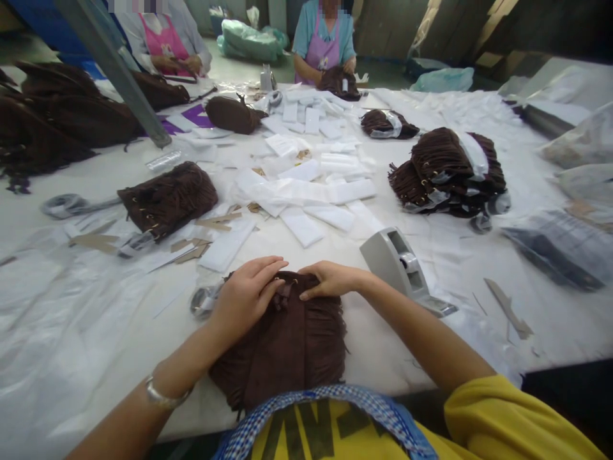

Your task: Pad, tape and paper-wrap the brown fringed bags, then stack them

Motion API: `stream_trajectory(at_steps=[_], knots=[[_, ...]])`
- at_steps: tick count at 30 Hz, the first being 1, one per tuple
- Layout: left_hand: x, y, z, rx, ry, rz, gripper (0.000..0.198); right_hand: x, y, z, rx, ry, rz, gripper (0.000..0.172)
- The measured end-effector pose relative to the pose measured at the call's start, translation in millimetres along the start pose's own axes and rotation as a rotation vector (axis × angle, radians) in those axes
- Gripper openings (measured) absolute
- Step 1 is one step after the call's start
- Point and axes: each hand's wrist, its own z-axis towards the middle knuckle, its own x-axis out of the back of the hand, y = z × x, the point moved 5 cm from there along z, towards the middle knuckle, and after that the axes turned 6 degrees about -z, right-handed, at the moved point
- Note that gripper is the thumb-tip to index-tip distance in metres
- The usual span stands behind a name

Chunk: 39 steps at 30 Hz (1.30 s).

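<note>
A dark brown fringed drawstring handbag point(278, 351) lies at the table's near edge, right in front of my body. My left hand point(249, 294) grips its upper left corner, the fingers reaching over the top edge and the thumb on the front beside small tassels point(281, 297). At the upper right, my right hand point(330, 279) pinches the rim, thumb on the front; its fingertips are partly hidden behind the edge. A wrapped strap coil point(202, 301) sits just left of the bag. Beyond my right wrist stands a grey tape dispenser point(400, 265).
Another brown bag point(170, 198) lies ahead left, and stacked wrapped bags point(450, 169) stand ahead right. White paper pieces point(301, 223) litter the middle. A metal pole point(119, 76) rises at left. Two co-workers in aprons point(325, 48) work across the table, one handling a brown bag.
</note>
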Motion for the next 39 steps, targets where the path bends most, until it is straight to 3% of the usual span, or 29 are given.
stream_trajectory(at_steps=[2,4,8,10,12,14,16,18,20,24,28,32,36,39], knots=[[12.0,18,-24,-0.056,0.053,-0.095,0.030,11,4,-2,0.009,0.048,-0.043,0.038],[11.0,31,-50,-0.083,-0.018,-0.182,0.033,21,9,-2,-0.004,0.085,-0.097,0.037],[-21.1,38,-93,-0.155,-0.175,-0.077,0.054,35,15,-3,-0.104,0.257,-0.356,0.051],[-35.5,37,-104,-0.194,-0.121,0.026,0.057,37,5,-16,-0.086,0.463,-0.507,0.058],[-41.4,36,-110,-0.182,-0.008,0.072,0.062,29,-15,-42,0.023,0.701,-0.566,0.048],[-39.7,36,-115,-0.127,0.117,0.095,0.065,8,-36,-80,0.163,0.901,-0.519,0.034],[-34.4,37,-120,-0.066,0.236,0.124,0.061,-23,-50,-116,0.264,1.015,-0.458,0.030],[-31.5,36,-126,-0.013,0.300,0.148,0.057,-60,-59,-140,0.325,1.020,-0.494,0.041],[-33.6,32,-130,0.033,0.273,0.142,0.058,-92,-57,-147,0.262,0.995,-0.547,0.054],[-36.6,18,-136,0.045,0.149,0.115,0.066,-116,-44,-137,0.199,0.993,-0.607,0.053],[-26.0,8,-141,0.044,0.021,0.164,0.069,-104,-30,-135,0.253,0.875,-0.543,0.063],[-14.5,28,-144,0.026,-0.011,0.220,0.074,-84,-16,-150,0.164,0.733,-0.525,0.056],[-18.3,64,-137,-0.111,0.119,0.230,0.067,-64,3,-167,-0.119,0.689,-0.587,0.046],[-33.0,79,-126,-0.229,0.149,0.243,0.053,-55,13,-180,-0.359,0.752,-0.665,0.046]])
